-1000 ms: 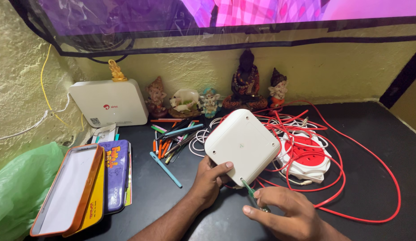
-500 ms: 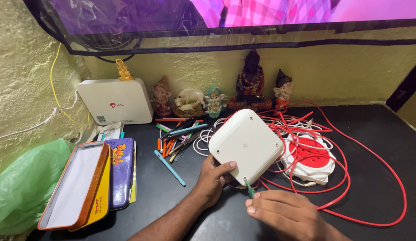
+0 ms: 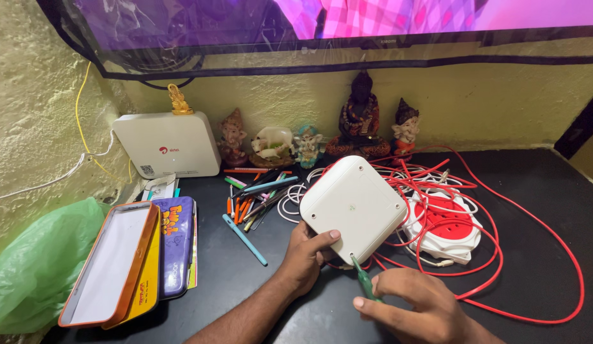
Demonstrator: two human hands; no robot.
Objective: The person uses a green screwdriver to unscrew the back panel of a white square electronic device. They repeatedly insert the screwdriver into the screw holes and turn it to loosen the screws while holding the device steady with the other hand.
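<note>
White box (image 3: 354, 207), square with rounded corners, stands tilted on its lower edge near the middle of the table (image 3: 538, 204). The left hand (image 3: 307, 255) steadies its lower left corner, grip closed on it with the thumb across the face. The right hand (image 3: 414, 306), grip pinched shut on a green screwdriver (image 3: 363, 280), sets the tip at the box's bottom edge. This looks like prying or unscrewing; the tip must seat squarely. Red cable (image 3: 500, 255) lies just right, pens (image 3: 255, 197) left.

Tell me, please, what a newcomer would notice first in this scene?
Probably the white square box tilted up at the desk's centre, steadied by the left hand while the right hand pokes a green screwdriver at its lower edge. Next, the tangled red cable on the right.
</note>
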